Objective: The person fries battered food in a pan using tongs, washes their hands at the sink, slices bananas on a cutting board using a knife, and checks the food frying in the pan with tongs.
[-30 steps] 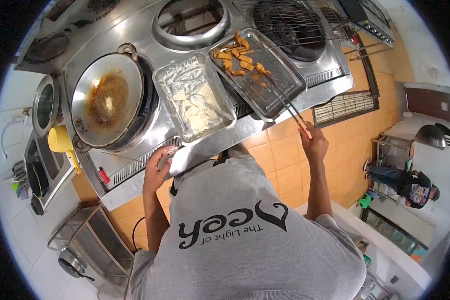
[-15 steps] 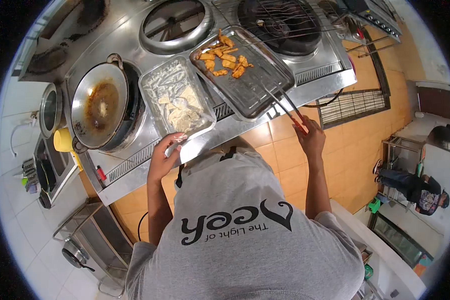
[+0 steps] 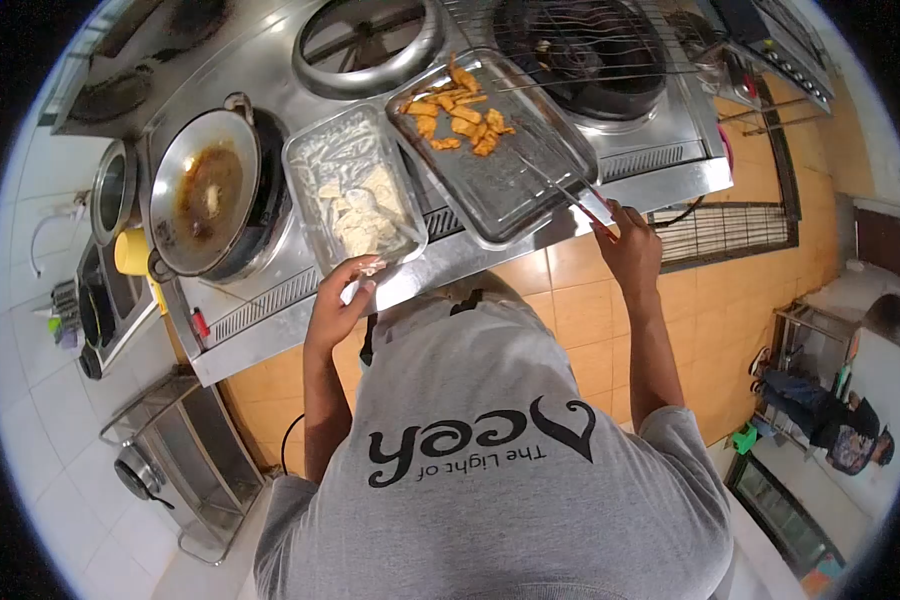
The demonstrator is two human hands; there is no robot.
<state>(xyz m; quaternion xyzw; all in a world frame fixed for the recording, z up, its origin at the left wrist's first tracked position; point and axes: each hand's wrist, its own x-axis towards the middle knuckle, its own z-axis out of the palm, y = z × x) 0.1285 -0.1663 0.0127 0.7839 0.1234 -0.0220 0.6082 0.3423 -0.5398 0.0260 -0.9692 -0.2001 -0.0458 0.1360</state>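
Looks like arranging golden-brown fried strips (image 3: 463, 118), right hand (image 3: 634, 252) holding long red-handled metal tongs (image 3: 564, 190), can't tell left hand's (image 3: 336, 308) grip, any nudge needs light tips

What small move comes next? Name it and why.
Probably reach the left hand into the pale pieces and pick one up for the wok: its fingers are at the pale tray's near edge, while the right hand holds tongs over the browned pieces' tray.

Orange floor tiles (image 3: 580, 275), white wall tiles (image 3: 35, 410), and a metal rack (image 3: 185, 460) between.
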